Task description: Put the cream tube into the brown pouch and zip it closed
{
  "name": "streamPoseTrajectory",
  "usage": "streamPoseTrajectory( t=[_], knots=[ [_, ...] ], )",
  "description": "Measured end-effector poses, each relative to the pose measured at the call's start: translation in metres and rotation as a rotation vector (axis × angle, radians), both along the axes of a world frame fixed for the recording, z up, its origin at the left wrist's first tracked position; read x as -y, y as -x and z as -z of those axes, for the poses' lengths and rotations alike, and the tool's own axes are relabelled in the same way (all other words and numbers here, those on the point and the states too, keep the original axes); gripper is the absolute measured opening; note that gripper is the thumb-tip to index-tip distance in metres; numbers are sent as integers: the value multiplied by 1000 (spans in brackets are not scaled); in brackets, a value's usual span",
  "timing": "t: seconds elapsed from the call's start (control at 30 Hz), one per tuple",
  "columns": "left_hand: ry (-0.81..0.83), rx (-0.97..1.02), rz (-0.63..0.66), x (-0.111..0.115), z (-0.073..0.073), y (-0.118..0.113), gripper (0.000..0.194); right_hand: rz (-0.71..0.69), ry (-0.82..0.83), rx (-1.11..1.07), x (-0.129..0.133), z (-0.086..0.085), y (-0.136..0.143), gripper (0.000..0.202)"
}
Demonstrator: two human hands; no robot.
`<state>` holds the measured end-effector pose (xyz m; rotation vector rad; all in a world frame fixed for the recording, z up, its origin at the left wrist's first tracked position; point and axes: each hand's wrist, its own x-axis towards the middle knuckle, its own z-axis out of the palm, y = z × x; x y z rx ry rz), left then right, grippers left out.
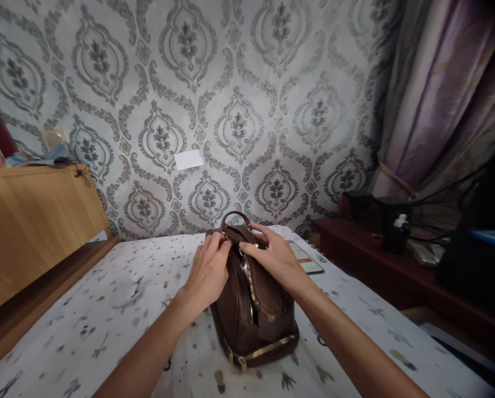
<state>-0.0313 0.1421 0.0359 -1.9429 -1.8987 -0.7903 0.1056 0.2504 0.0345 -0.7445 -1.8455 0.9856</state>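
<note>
A brown leather handbag (pixel 255 337) stands upright on the bed, its gold-toothed top zipper (pixel 251 287) partly open in a dark gap. On the bag's left upper side, my left hand (pixel 209 262) has its fingers curled at the far end of that zipper; whatever they pinch is hidden. My right hand (pixel 274 254) lies over the right upper side, thumb and fingers apart and resting on the leather. Behind both hands rises the bag's looped carry handle (pixel 235 214). A second gold zipper (pixel 267 349) runs along the near lower edge.
The bed's patterned white sheet (pixel 139 315) lies beneath the bag. A phone or tablet (pixel 309 258) rests right of it. A wooden headboard-like panel (pixel 35 221) borders the left; a dark red shelf (pixel 355 265) with cables and small items borders the right. Patterned wallpaper (pixel 239 127) covers the far wall.
</note>
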Motion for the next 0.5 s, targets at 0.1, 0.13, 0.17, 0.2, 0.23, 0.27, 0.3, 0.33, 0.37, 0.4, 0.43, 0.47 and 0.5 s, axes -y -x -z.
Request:
streamPoseTrajectory(
  t=[0.1, 0.13, 0.17, 0.2, 0.23, 0.27, 0.3, 0.33, 0.37, 0.4, 0.43, 0.47, 0.5],
  knots=[
    [88, -207, -132, 4, -10, -11, 41, 8, 7, 19, 2, -2, 1, 67],
    [105, -256, -158, 5, -12, -13, 41, 13, 14, 33, 3, -3, 1, 69],
    [119, -295, -180, 6, -15, -15, 41, 16, 19, 48, 4, -5, 1, 71],
    [134, -322, -204, 6, -16, -16, 41, 18, 20, 59, 5, -6, 1, 71],
    [151, -333, -232, 5, -16, -15, 41, 17, 17, 67, 6, -7, 0, 71],
    [174, -326, -255, 4, -16, -13, 39, 17, 12, 70, 7, -9, 0, 70],
    [195, -299, -265, 4, -14, -9, 38, 20, 5, 70, 8, -10, 0, 69],
    [205, -253, -268, 3, -12, -4, 38, 25, -1, 70, 8, -10, 0, 68],
    [195, -193, -264, 2, -9, 2, 39, 31, -5, 73, 9, -11, -1, 67],
    [158, -127, -248, 2, -7, 8, 43, 36, -5, 77, 9, -11, -1, 67],
    [100, -63, -229, 2, -4, 13, 49, 39, -3, 82, 9, -11, -1, 67],
    [38, -6, -192, 2, -2, 17, 55, 40, 1, 87, 9, -11, -1, 68],
    [-14, 38, -148, 3, 0, 20, 59, 37, 3, 90, 9, -11, 0, 68]
  ],
)
